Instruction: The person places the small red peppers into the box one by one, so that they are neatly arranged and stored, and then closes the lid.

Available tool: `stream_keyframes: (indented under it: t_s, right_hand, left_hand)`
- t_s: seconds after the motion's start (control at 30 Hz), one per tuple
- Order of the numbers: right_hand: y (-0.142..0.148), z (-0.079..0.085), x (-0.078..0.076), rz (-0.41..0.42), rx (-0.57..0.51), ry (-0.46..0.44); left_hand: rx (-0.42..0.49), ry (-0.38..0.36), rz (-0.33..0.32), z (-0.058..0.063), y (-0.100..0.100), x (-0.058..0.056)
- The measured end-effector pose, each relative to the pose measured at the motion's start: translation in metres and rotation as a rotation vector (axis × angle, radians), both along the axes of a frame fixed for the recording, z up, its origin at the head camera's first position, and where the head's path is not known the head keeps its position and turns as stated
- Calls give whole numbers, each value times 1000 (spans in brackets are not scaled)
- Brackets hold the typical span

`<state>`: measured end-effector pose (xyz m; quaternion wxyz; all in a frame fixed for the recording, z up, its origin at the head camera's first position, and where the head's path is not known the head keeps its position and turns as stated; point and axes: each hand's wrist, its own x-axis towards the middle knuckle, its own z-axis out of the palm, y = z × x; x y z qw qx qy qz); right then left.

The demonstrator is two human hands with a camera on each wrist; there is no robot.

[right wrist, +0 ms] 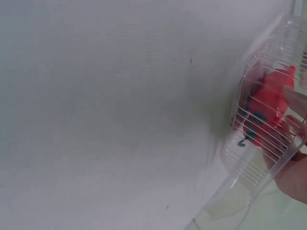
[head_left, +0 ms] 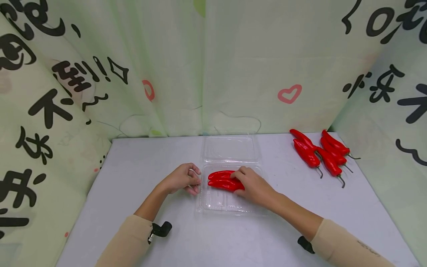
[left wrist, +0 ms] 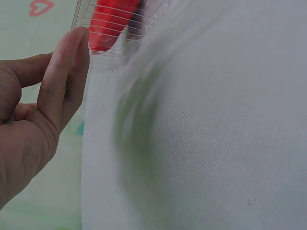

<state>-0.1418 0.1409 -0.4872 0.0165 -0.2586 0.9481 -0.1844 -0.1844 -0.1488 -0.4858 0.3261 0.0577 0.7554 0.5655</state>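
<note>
Two peppers (head_left: 220,183) are lying in the box (head_left: 213,204); the right hand (head_left: 255,186) is gripping the nearer, the left hand (head_left: 183,178), loosely curled, empty, is hanging alongside.

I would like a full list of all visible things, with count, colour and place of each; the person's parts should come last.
Peppers in container: two visible, red, side by side.
Peppers in pile: five distinguishable, red, far right of table.
Container: one, clear, middle of table, its lid open on the far side.
Table: one, white, under these things.
Cloth: pieces uncountable, pale green with black writing, behind and beside the table.
Wrist devices: two, black, at the cuffs.
Sleeves: two, beige, on the forearms.
Left hand: one, bare, by the container's left edge.
Right hand: one, bare, gripping inside the container.
</note>
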Motion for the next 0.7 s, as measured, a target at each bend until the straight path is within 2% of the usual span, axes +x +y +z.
stream_keyframes:
  t_s: [0.2, 0.4, 0.7]
  right_hand:
    - [8, 6, 0, -21, -10, -31]
    - [21, 15, 2, -56, -81, -70]
    - [48, 23, 1, -122, -153, -20]
  left_hand:
    - [-3, -5, 8, 2, 1, 1]
    - [3, -9, 3, 2, 1, 1]
    - [-4, -7, 7, 4, 1, 2]
